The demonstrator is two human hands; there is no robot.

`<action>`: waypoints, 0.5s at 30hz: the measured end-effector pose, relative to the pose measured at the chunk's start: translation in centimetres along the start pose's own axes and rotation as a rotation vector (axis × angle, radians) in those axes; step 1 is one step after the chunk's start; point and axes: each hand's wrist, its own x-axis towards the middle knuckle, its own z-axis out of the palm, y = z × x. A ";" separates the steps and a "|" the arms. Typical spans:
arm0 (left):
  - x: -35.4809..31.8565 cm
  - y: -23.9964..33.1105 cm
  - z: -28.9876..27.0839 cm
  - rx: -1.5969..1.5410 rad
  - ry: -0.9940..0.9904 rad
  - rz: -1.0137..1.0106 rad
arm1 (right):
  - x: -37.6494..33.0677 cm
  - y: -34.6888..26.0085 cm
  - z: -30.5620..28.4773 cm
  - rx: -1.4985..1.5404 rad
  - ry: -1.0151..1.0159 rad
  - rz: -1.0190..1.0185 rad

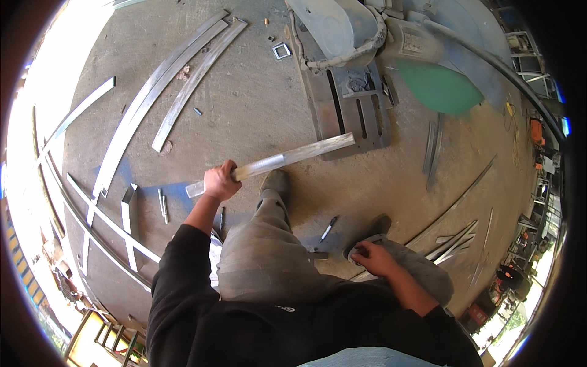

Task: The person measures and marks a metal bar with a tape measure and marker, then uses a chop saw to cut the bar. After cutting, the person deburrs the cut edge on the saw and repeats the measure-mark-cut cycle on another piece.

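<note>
Left hand (221, 182) fist closed round a long flat metal bar (275, 162) near its lower-left end; rest of bar slants up-right, tip over the grey base plate of a cut-off saw (351, 116). Bar dull silver, straight. Right hand (374, 255) rests on knee, fingers curled, gripping nothing. Marker pen (328, 229) on concrete floor (257, 104) w/ curved steel strips (183, 79).
</note>
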 end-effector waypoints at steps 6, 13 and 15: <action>9.2 7.5 0.9 0.073 -0.068 0.069 | -0.9 0.8 0.5 -0.010 0.049 -0.060; 12.2 10.3 1.1 0.149 -0.025 0.109 | 1.0 2.3 1.6 -0.156 0.052 -0.032; 11.7 10.0 1.0 0.180 0.002 0.154 | 3.1 3.3 2.1 -0.165 -0.027 0.016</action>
